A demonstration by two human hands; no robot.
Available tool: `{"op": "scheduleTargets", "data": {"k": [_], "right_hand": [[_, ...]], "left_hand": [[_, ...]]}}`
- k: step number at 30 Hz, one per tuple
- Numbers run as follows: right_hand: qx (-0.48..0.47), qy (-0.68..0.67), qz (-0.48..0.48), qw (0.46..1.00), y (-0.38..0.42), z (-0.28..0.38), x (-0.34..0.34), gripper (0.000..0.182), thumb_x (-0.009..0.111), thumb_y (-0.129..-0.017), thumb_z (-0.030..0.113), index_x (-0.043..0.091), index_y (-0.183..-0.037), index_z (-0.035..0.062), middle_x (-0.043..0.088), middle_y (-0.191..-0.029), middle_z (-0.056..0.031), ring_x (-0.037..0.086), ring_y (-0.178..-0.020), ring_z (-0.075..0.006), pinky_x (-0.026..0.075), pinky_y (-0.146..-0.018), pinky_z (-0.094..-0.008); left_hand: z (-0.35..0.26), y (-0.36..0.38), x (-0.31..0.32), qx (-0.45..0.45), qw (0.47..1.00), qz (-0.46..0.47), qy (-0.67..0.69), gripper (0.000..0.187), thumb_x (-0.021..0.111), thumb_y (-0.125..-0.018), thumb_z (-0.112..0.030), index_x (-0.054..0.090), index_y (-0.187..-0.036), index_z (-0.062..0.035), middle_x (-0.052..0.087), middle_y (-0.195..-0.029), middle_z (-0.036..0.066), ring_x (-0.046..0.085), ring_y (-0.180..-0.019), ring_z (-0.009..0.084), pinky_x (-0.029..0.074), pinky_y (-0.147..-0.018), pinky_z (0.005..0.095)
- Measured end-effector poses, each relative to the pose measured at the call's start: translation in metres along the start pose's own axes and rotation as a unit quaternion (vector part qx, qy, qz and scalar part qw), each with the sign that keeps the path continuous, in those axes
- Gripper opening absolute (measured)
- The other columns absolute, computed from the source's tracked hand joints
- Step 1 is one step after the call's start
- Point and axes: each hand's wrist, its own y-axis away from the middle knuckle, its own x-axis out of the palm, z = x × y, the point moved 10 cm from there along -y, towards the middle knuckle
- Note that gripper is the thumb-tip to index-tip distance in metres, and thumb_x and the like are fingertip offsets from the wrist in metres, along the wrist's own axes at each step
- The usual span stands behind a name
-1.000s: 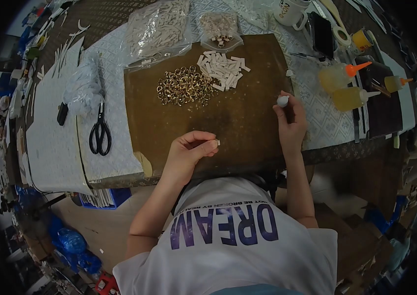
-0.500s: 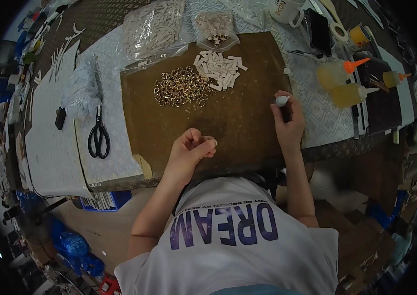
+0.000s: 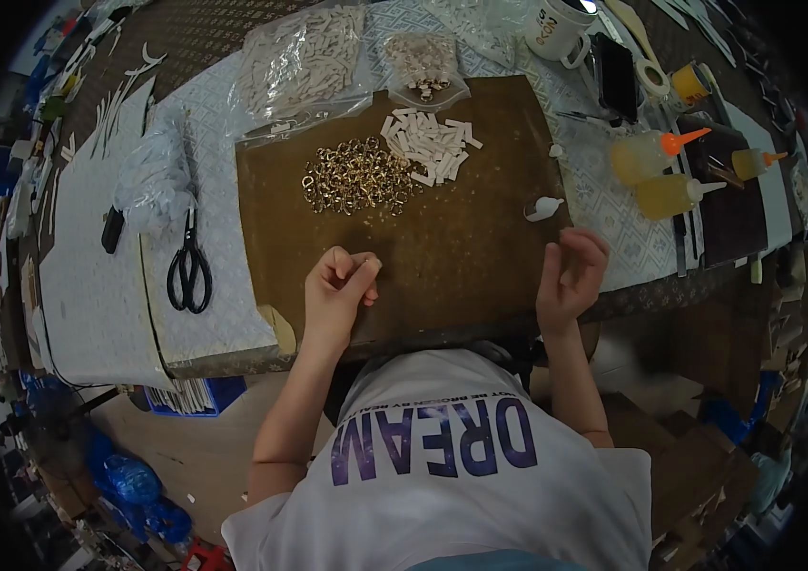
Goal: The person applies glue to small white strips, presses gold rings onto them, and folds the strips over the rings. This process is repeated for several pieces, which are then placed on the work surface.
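My left hand is closed in a pinch over the brown mat, and what its fingertips hold is too small to make out. At the mat's right edge my right hand is open, its fingers apart and nothing between them. Just above it lies a small clear bottle with a white tip, touching no hand. A heap of gold-coloured metal clasps sits on the upper mat, and a pile of short white strips adjoins it on the right.
Black scissors and a crumpled clear bag lie left. Bags of strips and small parts stand behind. At right are yellow glue bottles, a phone, a mug and a tape roll.
My right hand has let go of the small bottle and drawn back toward me, opening. My left hand has moved left, still pinched.
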Motion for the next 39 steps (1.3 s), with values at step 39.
{"op": "scheduleTargets", "data": {"k": [39], "right_hand": [[0.064,-0.036,0.083,0.994,0.019,0.067,0.085,0.005,0.057,-0.092,0.002,0.059,-0.096,0.0007,0.059,-0.084,-0.0057,0.057,-0.072,-0.0107,0.046,-0.062,-0.0237]], "left_hand": [[-0.008,0.008,-0.012,0.222,0.974,0.050,-0.016,0.035,0.059,-0.087,-0.002,0.031,-0.067,-0.0076,0.058,-0.076,0.004,0.044,-0.057,0.0035,0.039,-0.047,0.0210]]}}
